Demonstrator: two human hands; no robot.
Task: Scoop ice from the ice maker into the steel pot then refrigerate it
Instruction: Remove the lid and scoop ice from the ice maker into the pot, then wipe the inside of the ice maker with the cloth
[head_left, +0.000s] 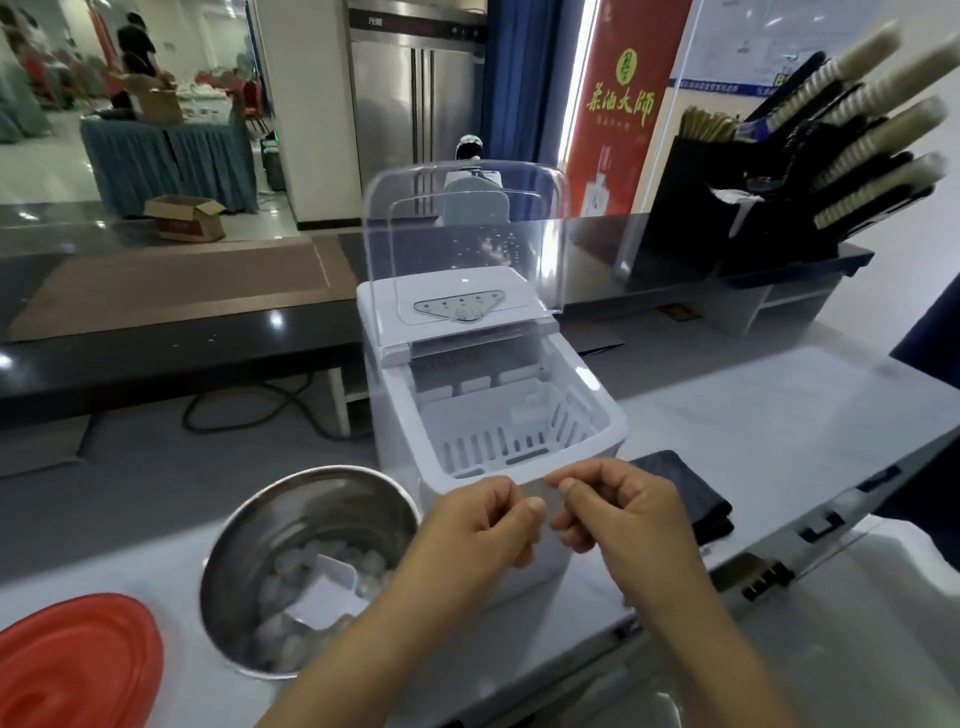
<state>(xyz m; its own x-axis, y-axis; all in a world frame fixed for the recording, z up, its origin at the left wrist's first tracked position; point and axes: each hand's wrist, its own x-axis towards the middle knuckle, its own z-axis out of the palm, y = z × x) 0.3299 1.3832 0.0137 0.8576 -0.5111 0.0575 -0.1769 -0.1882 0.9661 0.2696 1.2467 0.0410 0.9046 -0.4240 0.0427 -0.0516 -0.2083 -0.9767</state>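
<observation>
- While its clear lid (462, 228) stands raised, the white ice maker (498, 415) sits mid-worktop, its slotted basket (504, 431) nearly bare.
- Round steel pot (306, 566), near the worktop's (779, 415) front edge just left of it, holds ice cubes (275, 629) and a white scoop (327, 592).
- Left hand (478, 535) and right hand (618, 514) meet before the maker, each grip curled narrow, holding nothing visible.
- Red lid (78, 660) lies at the front-left corner.

The white box-shaped ice maker (498, 415) stands on the pale countertop (779, 415). On its back edge its clear domed plastic lid (462, 244) stands raised, and inside it sits a white slotted plastic basket (511, 434). Left of the ice maker and nearer the person is the round steel pot (311, 566); in it lie ice cubes (283, 639) with a white plastic scoop (327, 592) on them. Further left lies a red round plastic lid (78, 670). Just right of the ice maker lies a dark folded cloth (680, 488). Behind it to the right stands a black knife block (748, 192). Far behind it stands a tall steel refrigerator (415, 98). Before its front edge, the left hand (483, 530) and the right hand (618, 509) nearly touch.
</observation>
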